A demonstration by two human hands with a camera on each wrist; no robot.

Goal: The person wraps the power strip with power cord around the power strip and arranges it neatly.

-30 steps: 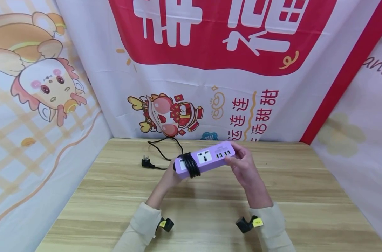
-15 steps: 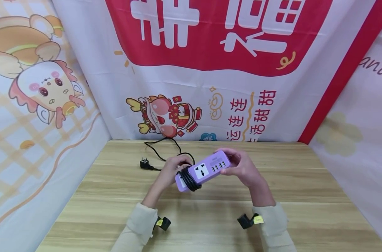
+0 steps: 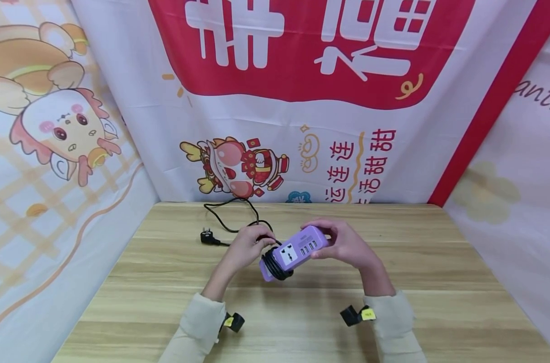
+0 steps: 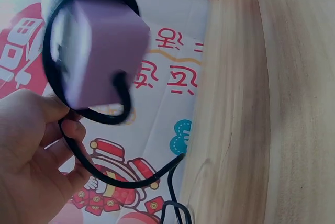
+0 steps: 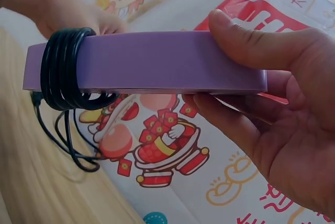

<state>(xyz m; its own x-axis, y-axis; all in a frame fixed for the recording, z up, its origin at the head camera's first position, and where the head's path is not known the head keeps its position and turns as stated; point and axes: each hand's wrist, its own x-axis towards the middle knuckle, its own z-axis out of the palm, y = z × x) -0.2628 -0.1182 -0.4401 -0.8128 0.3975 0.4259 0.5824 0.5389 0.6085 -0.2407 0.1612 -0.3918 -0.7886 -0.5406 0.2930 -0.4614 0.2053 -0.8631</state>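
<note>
A purple power strip (image 3: 306, 238) is held above the table, tilted with its left end lower. My right hand (image 3: 347, 245) grips its right end, thumb on one side and fingers on the other in the right wrist view. Black cord (image 3: 275, 267) is wound in several turns around the strip's left part. My left hand (image 3: 245, 247) pinches the cord just beyond those turns; in the left wrist view, thumb and fingers meet on the cord (image 4: 123, 183). The loose cord runs back to a black plug (image 3: 208, 237) on the table.
The wooden table (image 3: 166, 297) ends at a printed fabric backdrop (image 3: 266, 121), with more printed fabric on both sides. A loose loop of cord lies near the table's back edge. Each wrist wears a small black camera.
The strip has come lower and tilts more steeply. My left hand has shifted from the strip's left end to the cord above it, while my right hand keeps its grip.
</note>
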